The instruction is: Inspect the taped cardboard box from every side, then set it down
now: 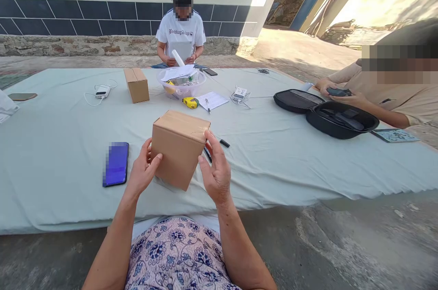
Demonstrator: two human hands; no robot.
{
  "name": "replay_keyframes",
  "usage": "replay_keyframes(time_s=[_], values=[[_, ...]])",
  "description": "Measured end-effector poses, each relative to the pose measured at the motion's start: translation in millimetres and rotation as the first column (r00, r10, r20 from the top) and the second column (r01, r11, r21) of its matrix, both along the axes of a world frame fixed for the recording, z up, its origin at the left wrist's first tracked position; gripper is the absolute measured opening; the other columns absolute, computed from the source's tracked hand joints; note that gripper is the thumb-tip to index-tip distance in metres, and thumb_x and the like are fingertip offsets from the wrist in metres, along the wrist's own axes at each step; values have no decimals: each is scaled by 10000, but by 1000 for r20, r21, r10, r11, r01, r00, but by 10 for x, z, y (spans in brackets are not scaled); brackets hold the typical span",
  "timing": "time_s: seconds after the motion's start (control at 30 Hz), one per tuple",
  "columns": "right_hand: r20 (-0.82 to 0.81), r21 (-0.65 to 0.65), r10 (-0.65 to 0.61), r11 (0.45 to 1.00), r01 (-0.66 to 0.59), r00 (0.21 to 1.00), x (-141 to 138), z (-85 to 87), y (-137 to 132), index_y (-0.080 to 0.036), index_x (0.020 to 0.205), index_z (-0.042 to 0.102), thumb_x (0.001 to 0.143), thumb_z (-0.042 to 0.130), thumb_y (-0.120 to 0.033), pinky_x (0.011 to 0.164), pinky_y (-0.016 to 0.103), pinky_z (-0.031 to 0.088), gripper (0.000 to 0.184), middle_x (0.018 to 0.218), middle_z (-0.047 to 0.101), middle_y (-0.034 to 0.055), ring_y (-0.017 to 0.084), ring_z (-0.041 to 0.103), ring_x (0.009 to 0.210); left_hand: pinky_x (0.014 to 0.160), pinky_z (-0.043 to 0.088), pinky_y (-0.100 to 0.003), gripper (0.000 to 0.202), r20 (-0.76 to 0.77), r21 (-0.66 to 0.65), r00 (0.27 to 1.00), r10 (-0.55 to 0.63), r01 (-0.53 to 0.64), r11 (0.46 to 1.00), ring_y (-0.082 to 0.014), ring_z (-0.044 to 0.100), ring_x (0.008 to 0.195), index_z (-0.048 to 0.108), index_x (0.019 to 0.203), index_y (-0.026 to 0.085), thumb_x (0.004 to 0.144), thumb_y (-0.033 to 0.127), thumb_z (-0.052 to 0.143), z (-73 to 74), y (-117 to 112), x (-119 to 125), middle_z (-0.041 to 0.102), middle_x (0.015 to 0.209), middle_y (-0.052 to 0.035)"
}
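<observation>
left hand [143, 170] and right hand [216, 170]: fingers gripping opposite sides of 1 cardboard box [178, 150].
the box tilts over the near part of the cloth-covered table [65, 185], beside the phone [117, 164]; pressure is best kept even and light, since the walls may dent under the thumbs.

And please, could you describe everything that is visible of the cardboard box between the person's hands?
The brown cardboard box looks plain and closed, with a pale, scratchy patch near its top right corner. The left hand holds its left side; the right hand touches its right side. It is tilted, and whether it rests on the tablecloth is unclear.
</observation>
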State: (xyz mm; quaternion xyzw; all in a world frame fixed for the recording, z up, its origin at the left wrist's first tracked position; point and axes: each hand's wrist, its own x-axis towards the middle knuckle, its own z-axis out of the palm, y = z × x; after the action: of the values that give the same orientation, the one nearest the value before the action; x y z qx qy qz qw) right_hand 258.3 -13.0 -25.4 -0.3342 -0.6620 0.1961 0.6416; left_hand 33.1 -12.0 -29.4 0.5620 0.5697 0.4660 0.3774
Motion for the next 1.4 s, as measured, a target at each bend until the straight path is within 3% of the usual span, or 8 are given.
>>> replay_keyframes(time_s=[0.17,0.4,0.63,0.83,1.0,1.17,1.3,1.4], values=[[-43,-33,73,997,-74,996,-90,-33,-16,-346,1602,379,1045,488,-213,1187,483,518,583,1645,459,72,261,434,1532,1190,382,-548,1109,-72,288,985,158,-131,949,-347,382,1518,78,1656,344,814,517,779,52,-81,186,314,1676,-179],[55,-6,85,996,-85,995,-201,23,-157,-351,1598,374,1024,511,-199,1164,509,531,609,1618,474,83,278,449,1510,1226,226,-694,1294,-314,501,883,348,-158,851,-446,101,1601,128,1641,302,643,645,876,127,-153,313,171,1683,-224],[118,115,73,990,-86,990,-313,125,-290,-368,1558,431,987,483,-86,1043,505,597,638,1514,551,104,278,538,1402,1186,297,-674,1347,-343,475,879,331,-142,869,-473,214,1550,193,1634,288,553,639,917,287,-253,229,260,1624,-226],[135,134,38,989,-56,990,-290,114,-278,-349,1518,478,968,553,-122,1023,528,596,599,1419,620,116,295,603,1312,1170,354,-611,929,-332,523,887,320,-109,845,-416,364,1476,481,1423,268,635,551,883,332,-267,158,351,1548,-183],[58,75,-151,986,146,987,-170,91,-229,-379,1556,398,956,671,-346,1156,635,467,659,1540,508,113,348,471,1465,1158,364,-626,927,-338,596,900,275,-22,803,-449,338,1499,489,1375,273,604,581,901,368,-292,183,353,1561,-191],[74,-72,-82,994,88,994,-119,101,-240,-339,1625,257,880,739,-586,1246,634,348,921,1672,362,132,366,336,1562,1170,334,-657,980,-404,655,878,257,82,751,-499,249,1547,496,1361,278,543,580,944,396,-323,232,203,1673,-205],[9,-119,-66,991,66,998,-105,123,-233,-308,1553,395,925,702,-536,1138,504,500,736,1556,522,137,318,510,1444,1191,311,-656,955,-385,644,900,205,102,759,-478,243,1559,518,1353,273,553,595,929,382,-322,190,208,1684,-195],[-103,-169,-61,985,43,993,-52,135,-185,-286,1350,609,962,662,-465,976,409,583,431,1375,666,112,272,643,1257,1214,309,-602,925,-315,560,945,89,109,822,-431,287,1554,530,1358,272,587,627,897,342,-299,138,271,1658,-190]])
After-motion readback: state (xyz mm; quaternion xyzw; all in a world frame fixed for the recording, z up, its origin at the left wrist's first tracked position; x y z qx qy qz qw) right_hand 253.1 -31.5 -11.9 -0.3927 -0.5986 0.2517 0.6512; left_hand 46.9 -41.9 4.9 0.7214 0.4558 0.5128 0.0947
